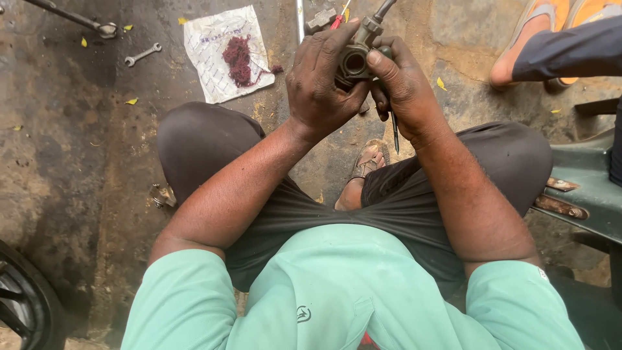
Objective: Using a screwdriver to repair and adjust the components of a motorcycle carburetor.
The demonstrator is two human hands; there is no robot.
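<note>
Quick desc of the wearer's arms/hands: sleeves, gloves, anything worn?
Both arms wear short mint-green shirt sleeves ending above the elbow; forearms bare. Left hand and right hand are ungloved and grimy with dark grease. No watch, rings or bands visible.

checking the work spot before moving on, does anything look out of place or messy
A spanner lies loose on the stained floor, and red threads sit heaped on a crumpled white sheet. Yellow bits are scattered about.

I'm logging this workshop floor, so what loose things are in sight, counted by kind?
Metal part with round bore, in both hands: 1
Screwdriver, under the right hand: 1
Spanner on the floor: 1
Long bar tool, top left: 1
White sheet with red thread waste: 1
Total: 5
</note>
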